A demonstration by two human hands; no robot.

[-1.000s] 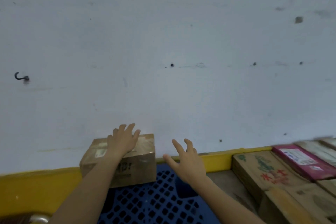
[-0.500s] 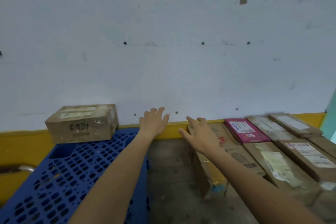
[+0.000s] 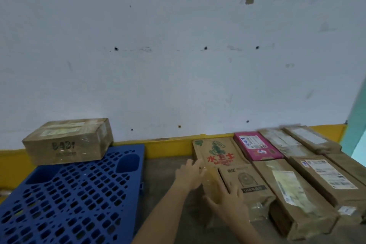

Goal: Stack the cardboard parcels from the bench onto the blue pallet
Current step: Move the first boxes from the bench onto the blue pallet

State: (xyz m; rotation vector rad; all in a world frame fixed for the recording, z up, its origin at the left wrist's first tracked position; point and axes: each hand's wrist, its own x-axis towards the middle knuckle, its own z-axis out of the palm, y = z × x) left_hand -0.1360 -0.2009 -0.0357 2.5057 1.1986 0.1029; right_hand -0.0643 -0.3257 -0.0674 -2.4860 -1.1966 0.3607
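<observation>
A blue pallet (image 3: 79, 200) is seen lying on the left of the grey bench (image 3: 164, 168), with a single taped parcel (image 3: 67, 142) set on its far left corner, close against the pale wall (image 3: 178, 65). To the right of the pallet, across a bare gap of bench, the other cardboard parcels are laid side by side in rows. The nearest of them to the pallet is the printed parcel (image 3: 219, 154), marked with a green crayfish and red characters, and it is being reached for by both bare arms. The left hand (image 3: 190, 174) is held against the parcel's left side, its fingers (image 3: 198, 164) stretched out nearly straight and touching the cardboard, with nothing gripped. The right hand (image 3: 229, 204) is placed at the near left corner of the same parcel, its fingers spread wide and laid on the taped surface rather than curled round it; the picture is blurred there, so the exact contact cannot be made out. Just beside the printed parcel lies a pink parcel (image 3: 257, 145) with a white label, and in front of that a long brown parcel (image 3: 293, 194) with a yellowed label. A second labelled parcel (image 3: 328, 180) is seen further right, and more are lined up behind it along the wall. A yellow strip (image 3: 168, 144) is painted along the foot of the wall, and a teal edge (image 3: 356, 125) closes the view on the right.
</observation>
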